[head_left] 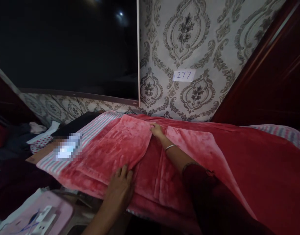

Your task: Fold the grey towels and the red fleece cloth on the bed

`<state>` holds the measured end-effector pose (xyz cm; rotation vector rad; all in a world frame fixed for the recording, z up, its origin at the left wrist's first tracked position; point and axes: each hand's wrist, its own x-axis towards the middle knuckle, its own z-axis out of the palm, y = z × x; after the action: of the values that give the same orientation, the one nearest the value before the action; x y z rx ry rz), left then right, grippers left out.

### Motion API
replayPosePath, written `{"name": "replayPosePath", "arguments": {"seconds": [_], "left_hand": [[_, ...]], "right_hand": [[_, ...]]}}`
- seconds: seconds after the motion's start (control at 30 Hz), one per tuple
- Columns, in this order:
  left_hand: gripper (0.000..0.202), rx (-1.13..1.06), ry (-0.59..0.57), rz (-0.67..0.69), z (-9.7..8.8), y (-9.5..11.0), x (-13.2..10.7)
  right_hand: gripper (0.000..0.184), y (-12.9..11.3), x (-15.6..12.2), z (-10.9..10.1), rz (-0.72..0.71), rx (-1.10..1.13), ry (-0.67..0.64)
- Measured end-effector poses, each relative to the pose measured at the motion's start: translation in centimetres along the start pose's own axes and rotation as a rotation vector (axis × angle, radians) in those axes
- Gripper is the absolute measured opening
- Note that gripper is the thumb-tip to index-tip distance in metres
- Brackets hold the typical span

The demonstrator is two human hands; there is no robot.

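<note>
A red, velvety piece of cloth (115, 140) lies folded in flat layers, its pile lighter in places. At the near edge of the upper left panel, my left hand (121, 182) grips the cloth with curled fingers, its thumb hidden. My right hand (157, 130) reaches across to the far corner of the same panel and pinches it. Right of this panel lies another long red panel (194, 140) of velvety cloth. Beneath is a darker red cover (258, 166), over a striped cloth (98, 127) that shows at the left.
A blurred-out bright object (68, 148) lies on the left edge. A large dark screen (66, 45) hangs close behind. Lower left, a pink stool-like surface (59, 205) carries a white power strip (44, 220). Clothes (15, 140) are piled at far left.
</note>
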<state>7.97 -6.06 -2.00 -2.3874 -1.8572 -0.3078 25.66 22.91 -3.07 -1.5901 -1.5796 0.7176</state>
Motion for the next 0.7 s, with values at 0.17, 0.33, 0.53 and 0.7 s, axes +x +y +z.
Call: {"name": "replayPosePath", "arguments": {"seconds": [0.17, 0.33, 0.53, 0.7], "left_hand": [[0.031, 0.027, 0.042, 0.023, 0.7, -0.6, 0.6], [0.032, 0.022, -0.002, 0.123, 2.3, 1.4, 0.8], [0.044, -0.265, 0.035, 0.215, -1.4, -0.2, 1.0], [0.058, -0.133, 0.144, 0.11, -1.6, -3.8, 3.7]], "right_hand": [[0.057, -0.7, 0.0, -0.7, -0.03, -0.046, 0.005], [0.057, -0.7, -0.7, -2.4, -0.032, -0.166, 0.041], [0.052, -2.7, -2.9, -3.0, -0.065, -0.351, 0.066], [0.066, -4.4, -5.6, -0.8, -0.288, -0.586, -0.065]]}}
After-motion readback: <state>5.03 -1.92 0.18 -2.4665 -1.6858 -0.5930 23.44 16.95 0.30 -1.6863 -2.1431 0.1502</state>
